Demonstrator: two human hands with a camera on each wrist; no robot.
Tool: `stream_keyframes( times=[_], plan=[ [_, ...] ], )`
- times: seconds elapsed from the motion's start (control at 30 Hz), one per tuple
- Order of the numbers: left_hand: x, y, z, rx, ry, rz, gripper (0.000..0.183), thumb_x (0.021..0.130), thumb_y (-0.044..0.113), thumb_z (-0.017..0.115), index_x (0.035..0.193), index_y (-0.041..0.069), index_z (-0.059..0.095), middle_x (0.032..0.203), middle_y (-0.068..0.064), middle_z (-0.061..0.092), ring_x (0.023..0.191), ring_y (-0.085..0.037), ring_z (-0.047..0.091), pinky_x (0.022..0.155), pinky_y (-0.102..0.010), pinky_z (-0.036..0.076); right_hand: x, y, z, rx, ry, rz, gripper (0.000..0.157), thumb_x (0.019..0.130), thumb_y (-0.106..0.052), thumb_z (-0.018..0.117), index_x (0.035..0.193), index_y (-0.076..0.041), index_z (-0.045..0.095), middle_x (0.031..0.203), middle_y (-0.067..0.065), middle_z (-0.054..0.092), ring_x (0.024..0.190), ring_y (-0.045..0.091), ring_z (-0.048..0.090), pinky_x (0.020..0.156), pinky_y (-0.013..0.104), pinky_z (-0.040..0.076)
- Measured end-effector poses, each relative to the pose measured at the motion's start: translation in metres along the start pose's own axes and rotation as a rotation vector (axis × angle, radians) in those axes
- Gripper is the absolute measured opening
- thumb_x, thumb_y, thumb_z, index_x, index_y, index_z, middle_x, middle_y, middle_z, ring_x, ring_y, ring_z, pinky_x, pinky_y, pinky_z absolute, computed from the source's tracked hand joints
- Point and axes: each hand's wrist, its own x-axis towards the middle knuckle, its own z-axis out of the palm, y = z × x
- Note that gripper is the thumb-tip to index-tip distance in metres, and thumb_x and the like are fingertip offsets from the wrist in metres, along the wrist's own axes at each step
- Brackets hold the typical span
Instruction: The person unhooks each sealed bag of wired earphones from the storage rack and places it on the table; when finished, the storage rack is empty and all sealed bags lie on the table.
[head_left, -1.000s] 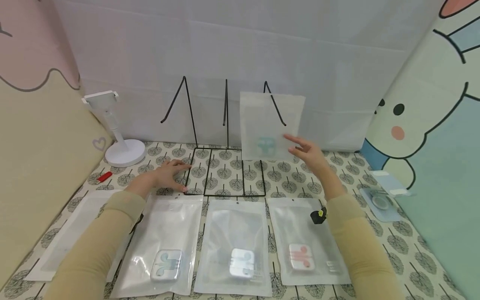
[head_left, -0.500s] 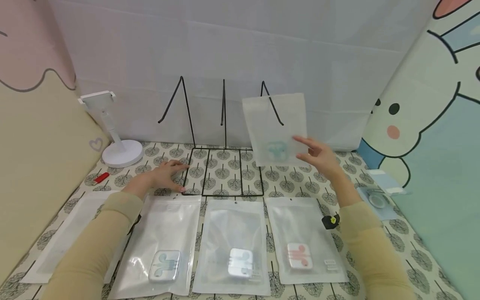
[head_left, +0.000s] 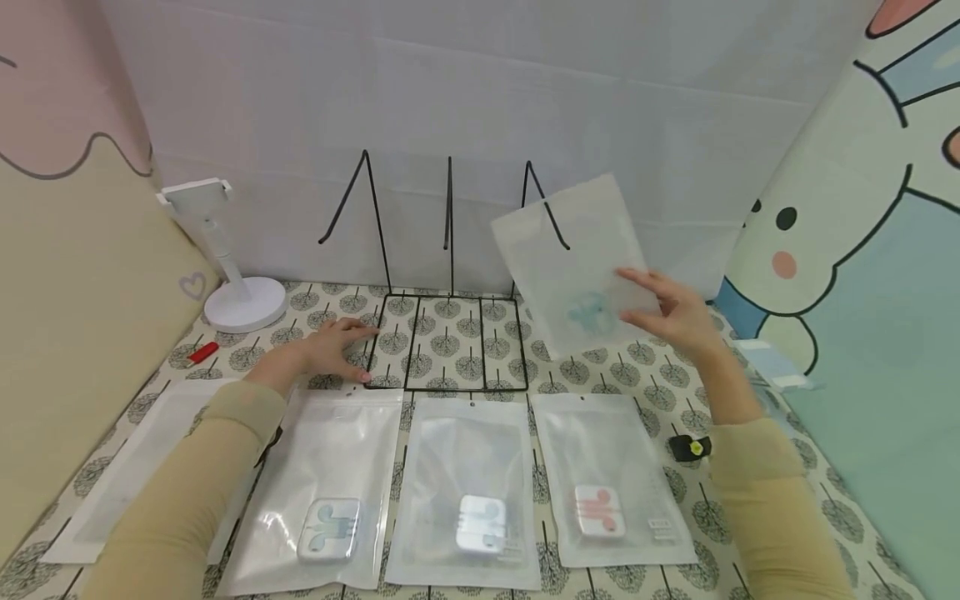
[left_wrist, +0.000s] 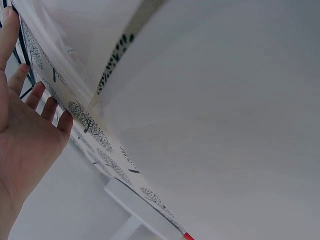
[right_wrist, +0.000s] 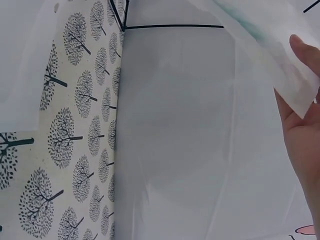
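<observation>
A frosted zip bag (head_left: pixel 558 275) with a blue-green earphone case (head_left: pixel 590 313) inside is tilted at the right prong of the black wire display rack (head_left: pixel 444 389). The prong crosses the bag's top edge, its tip in front; whether it passes through a hole I cannot tell. My right hand (head_left: pixel 671 315) pinches the bag's right edge between thumb and fingers, also seen in the right wrist view, where part of the bag (right_wrist: pixel 285 55) hides the fingertips. My left hand (head_left: pixel 326 350) rests with loosely spread fingers at the left side of the rack's base; the palm (left_wrist: pixel 30 135) faces the left wrist camera.
Several zip bags lie along the front, including ones with a green earphone case (head_left: pixel 328 530), a white one (head_left: pixel 481 525) and a red one (head_left: pixel 599 511). A white phone stand (head_left: pixel 245 305) and a red USB stick (head_left: pixel 203 353) are at left. A white curtain (head_left: pixel 300 100) hangs behind.
My right hand has moved right and slightly down with the bag's edge, so the bag has swung from nearly upright to a clear tilt. My left hand stays at the rack's base.
</observation>
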Motion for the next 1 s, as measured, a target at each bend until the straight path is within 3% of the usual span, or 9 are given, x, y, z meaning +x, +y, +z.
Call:
stream_keyframes(
  times=[0.03,0.2,0.33,0.4,0.57,0.63,0.73,0.87,1.0],
  plan=[
    [0.0,0.0,0.0,0.0,0.0,-0.003,0.1,0.072,0.059,0.071,0.15,0.018,0.025,0.154,-0.018,0.016,0.137,-0.053,0.007,0.096,-0.079,0.013,-0.001,0.002,-0.003,-0.006,-0.005,0.002,0.062,0.074,0.017,0.068,0.132,0.003,0.051,0.135,-0.012,0.054,0.128,-0.002,0.041,0.107,0.012,0.031],
    [0.001,-0.001,0.002,0.001,0.003,-0.007,0.1,0.071,0.06,0.071,0.15,0.019,0.025,0.154,-0.017,0.016,0.138,-0.052,0.006,0.095,-0.08,0.013,-0.005,0.003,-0.019,-0.088,-0.039,0.088,0.067,0.075,0.012,0.071,0.136,-0.005,0.05,0.136,-0.022,0.048,0.134,0.0,0.032,0.109,0.01,0.024],
    [0.0,-0.001,0.001,0.008,0.005,-0.009,0.1,0.071,0.06,0.071,0.15,0.019,0.026,0.154,-0.017,0.016,0.137,-0.052,0.007,0.095,-0.08,0.014,-0.005,-0.005,-0.03,-0.1,-0.069,0.108,0.068,0.075,0.011,0.071,0.137,-0.007,0.049,0.139,-0.019,0.047,0.136,0.003,0.029,0.112,0.012,0.019],
    [0.0,-0.001,0.001,0.009,0.008,-0.007,0.099,0.072,0.06,0.071,0.15,0.019,0.026,0.154,-0.018,0.016,0.137,-0.052,0.007,0.095,-0.08,0.014,-0.005,-0.009,-0.034,-0.095,-0.079,0.106,0.068,0.075,0.011,0.071,0.137,-0.007,0.049,0.14,-0.015,0.048,0.136,0.008,0.034,0.115,0.018,0.017],
    [-0.001,0.0,0.001,0.011,0.011,-0.005,0.099,0.072,0.06,0.071,0.15,0.019,0.026,0.154,-0.018,0.016,0.137,-0.053,0.007,0.094,-0.08,0.014,-0.007,-0.022,-0.043,-0.13,-0.103,0.159,0.068,0.077,0.004,0.073,0.138,-0.014,0.049,0.14,-0.018,0.046,0.139,0.028,0.028,0.119,0.034,0.013],
    [-0.001,0.0,0.001,0.014,0.008,-0.005,0.099,0.072,0.06,0.071,0.15,0.018,0.026,0.154,-0.018,0.016,0.137,-0.053,0.007,0.095,-0.08,0.014,-0.008,-0.025,-0.046,-0.139,-0.115,0.172,0.068,0.078,0.003,0.073,0.139,-0.015,0.049,0.14,-0.021,0.045,0.142,0.032,0.02,0.119,0.035,0.012],
    [-0.001,0.002,0.0,0.006,0.002,-0.008,0.098,0.073,0.058,0.071,0.15,0.018,0.026,0.154,-0.018,0.016,0.138,-0.053,0.005,0.096,-0.079,0.012,-0.01,-0.028,-0.05,-0.139,-0.132,0.14,0.068,0.077,0.005,0.072,0.138,-0.012,0.05,0.139,-0.021,0.045,0.143,0.03,0.019,0.119,0.031,0.012],
    [-0.002,0.004,-0.001,-0.011,-0.005,-0.013,0.094,0.076,0.054,0.071,0.15,0.017,0.026,0.155,-0.018,0.015,0.137,-0.054,0.003,0.096,-0.08,0.01,-0.012,-0.03,-0.056,-0.128,-0.156,0.048,0.069,0.073,0.013,0.071,0.136,-0.005,0.05,0.14,-0.014,0.048,0.142,0.014,0.022,0.116,0.019,0.015],
    [-0.003,0.004,-0.002,-0.019,-0.004,-0.018,0.09,0.078,0.053,0.069,0.15,0.019,0.026,0.155,-0.018,0.013,0.138,-0.054,0.002,0.095,-0.08,0.009,-0.012,-0.033,-0.062,-0.073,-0.175,-0.017,0.069,0.069,0.022,0.068,0.133,0.003,0.05,0.14,-0.006,0.051,0.14,0.011,0.029,0.116,0.019,0.016]
  ],
)
